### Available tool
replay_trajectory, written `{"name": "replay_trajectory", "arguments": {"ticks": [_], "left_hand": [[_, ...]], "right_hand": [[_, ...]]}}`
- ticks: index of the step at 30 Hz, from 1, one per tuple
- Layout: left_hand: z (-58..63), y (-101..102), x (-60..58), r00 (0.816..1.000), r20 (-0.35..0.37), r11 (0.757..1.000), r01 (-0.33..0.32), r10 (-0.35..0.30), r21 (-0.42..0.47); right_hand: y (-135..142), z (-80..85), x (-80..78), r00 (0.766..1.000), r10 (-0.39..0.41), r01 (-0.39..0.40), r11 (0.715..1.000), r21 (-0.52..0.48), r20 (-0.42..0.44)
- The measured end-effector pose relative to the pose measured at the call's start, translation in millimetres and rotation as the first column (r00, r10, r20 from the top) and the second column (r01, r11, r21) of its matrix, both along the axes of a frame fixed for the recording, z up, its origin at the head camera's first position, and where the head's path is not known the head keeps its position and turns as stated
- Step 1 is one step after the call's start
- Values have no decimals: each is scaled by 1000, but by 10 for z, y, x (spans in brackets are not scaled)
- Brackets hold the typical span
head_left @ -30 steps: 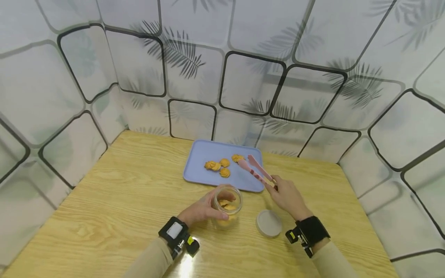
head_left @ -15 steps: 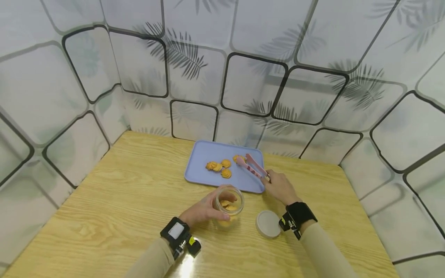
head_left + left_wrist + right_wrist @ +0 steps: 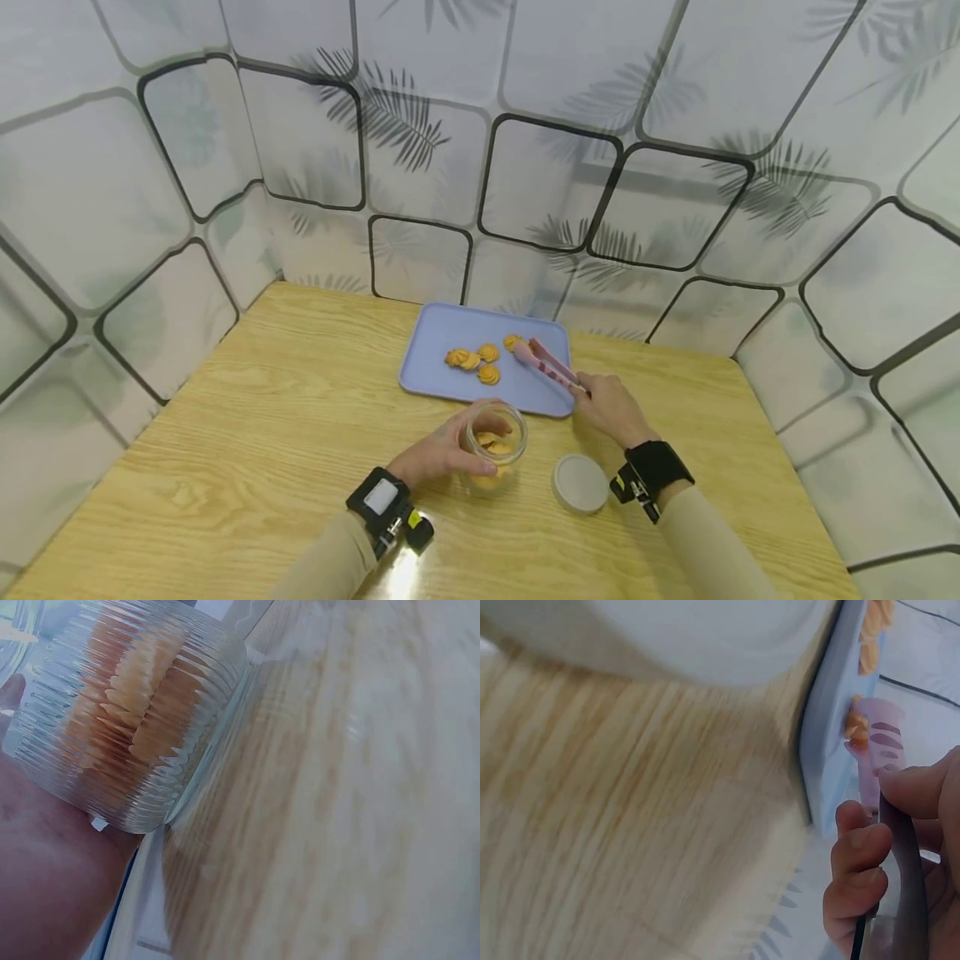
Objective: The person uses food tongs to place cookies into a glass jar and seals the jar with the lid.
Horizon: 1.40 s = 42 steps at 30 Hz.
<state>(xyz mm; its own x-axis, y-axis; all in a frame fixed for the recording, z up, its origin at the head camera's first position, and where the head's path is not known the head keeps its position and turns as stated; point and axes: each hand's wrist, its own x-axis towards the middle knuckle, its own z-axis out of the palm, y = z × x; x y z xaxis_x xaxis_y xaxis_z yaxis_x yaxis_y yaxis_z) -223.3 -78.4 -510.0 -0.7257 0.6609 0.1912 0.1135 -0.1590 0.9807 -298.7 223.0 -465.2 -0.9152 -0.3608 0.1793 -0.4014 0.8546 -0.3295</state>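
My left hand (image 3: 435, 457) holds a ribbed glass jar (image 3: 142, 712) around its side. Its mouth is uncovered, and piped cookies (image 3: 498, 447) lie inside. My right hand (image 3: 611, 410) grips a pair of pink-tipped tongs (image 3: 553, 370) by the handles, thumb on one arm in the right wrist view. The tong tips reach over the blue tray (image 3: 431, 333), right at a cookie (image 3: 513, 342) on its right half and partly covering it. Several more cookies (image 3: 488, 374) sit left of there, some overlapping each other.
A pale round lid (image 3: 581, 483) lies on the wooden table (image 3: 300, 417) between the jar and the right wrist. Behind the tray hangs a patterned curtain (image 3: 420, 167), which also closes in both sides.
The right hand has shifted slightly left and forward, then back a little. The tong arms have drawn closer together beside the right-hand cookie. The left hand and jar stay put.
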Motion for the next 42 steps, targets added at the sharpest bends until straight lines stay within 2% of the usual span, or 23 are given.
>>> {"name": "replay_trajectory", "arguments": {"ticks": [4, 13, 20, 24, 28, 32, 38, 42], "left_hand": [[27, -6, 4, 1000, -13, 1000, -6, 6, -11], [42, 5, 15, 1000, 0, 1000, -9, 9, -11], [41, 13, 16, 1000, 0, 1000, -3, 3, 1], [49, 12, 31, 1000, 3, 1000, -14, 14, -5], [60, -4, 46, 1000, 20, 999, -20, 20, -28], [71, -40, 63, 999, 33, 998, -28, 30, -56], [73, -19, 52, 998, 58, 997, -23, 28, -78], [76, -18, 50, 996, 86, 995, -27, 35, -100]], "right_hand": [[22, 51, 114, 999, 36, -36, 999, -27, -14], [104, 233, 495, 997, 80, -79, 996, -47, 21], [129, 461, 898, 985, 152, -136, 976, -173, 83], [128, 562, 1106, 984, 169, -153, 964, -217, 56], [123, 627, 1283, 978, 207, -207, 948, -241, -26], [97, 670, 1402, 967, 244, -256, 939, -230, -78], [91, 694, 1536, 964, 254, -264, 944, -199, -75], [78, 667, 1565, 960, 267, -278, 944, -176, -82]]}}
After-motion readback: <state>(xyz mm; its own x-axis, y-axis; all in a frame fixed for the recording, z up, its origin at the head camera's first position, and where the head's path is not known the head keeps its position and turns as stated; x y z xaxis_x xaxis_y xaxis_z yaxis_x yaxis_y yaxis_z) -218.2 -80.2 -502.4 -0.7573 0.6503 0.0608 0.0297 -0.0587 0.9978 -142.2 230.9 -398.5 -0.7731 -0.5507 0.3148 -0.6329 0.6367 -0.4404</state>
